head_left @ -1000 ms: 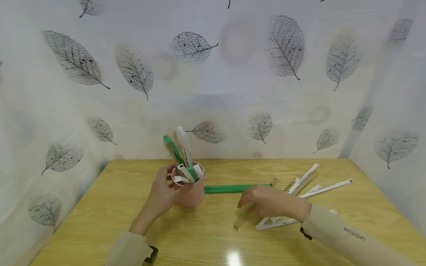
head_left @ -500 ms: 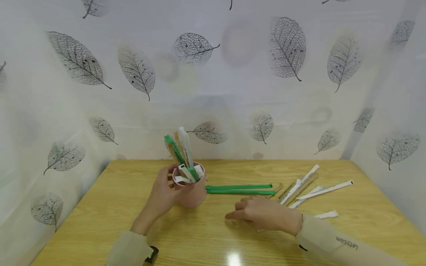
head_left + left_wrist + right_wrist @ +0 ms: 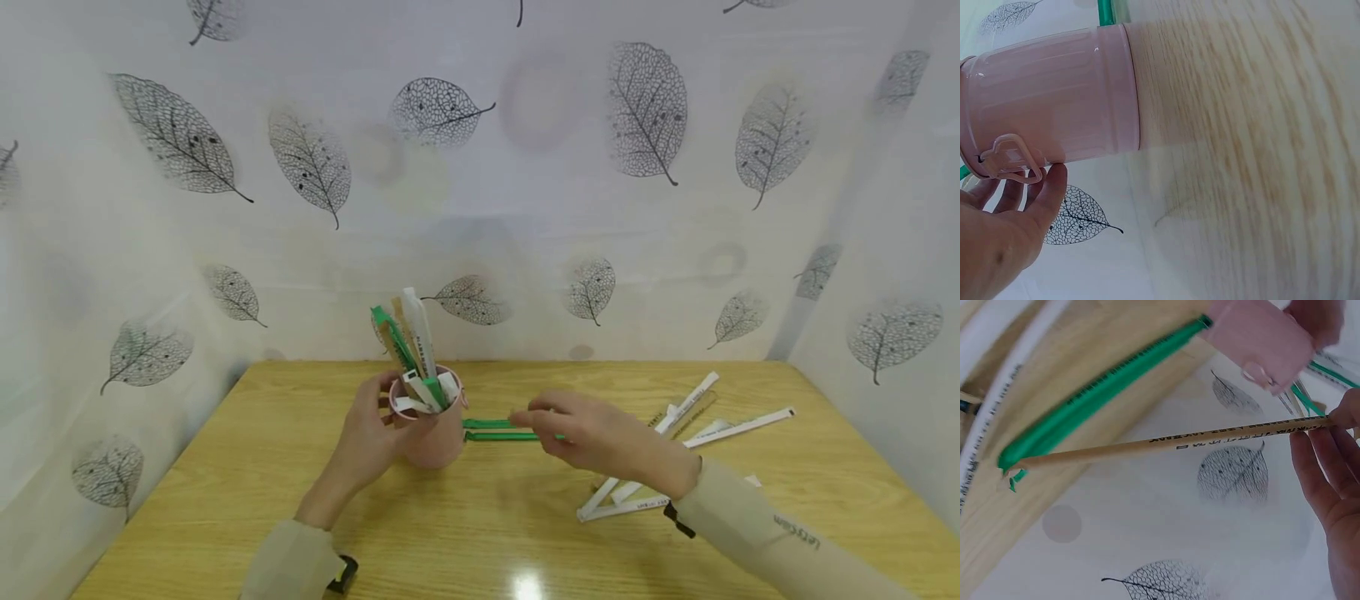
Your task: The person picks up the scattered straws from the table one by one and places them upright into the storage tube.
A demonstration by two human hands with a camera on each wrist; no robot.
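Observation:
My left hand (image 3: 367, 437) grips the side of a small pink metal bucket (image 3: 431, 442) standing on the table. In the left wrist view its fingers touch the bucket's wall beside a wire handle (image 3: 1007, 147). Green, brown and white wrapped straws (image 3: 422, 333) poke out of the bucket's top. To the right, my right hand (image 3: 600, 433) is raised over the table. In the right wrist view it pinches one end of a brown paper-wrapped straw (image 3: 1160, 440) between thumb and fingers. Two green wrapped straws (image 3: 495, 437) lie beside the bucket, partly hidden by that hand.
Several white wrapped straws (image 3: 738, 426) and a brown one (image 3: 696, 412) lie loosely crossed at the right of the wooden table (image 3: 480, 533). A pale cloth with leaf prints (image 3: 540, 250) hangs behind the table and along its sides.
My right hand went down to the left at the front of the loose straws, then rose back, now holding the brown straw. My left hand and the bucket have stayed in place.

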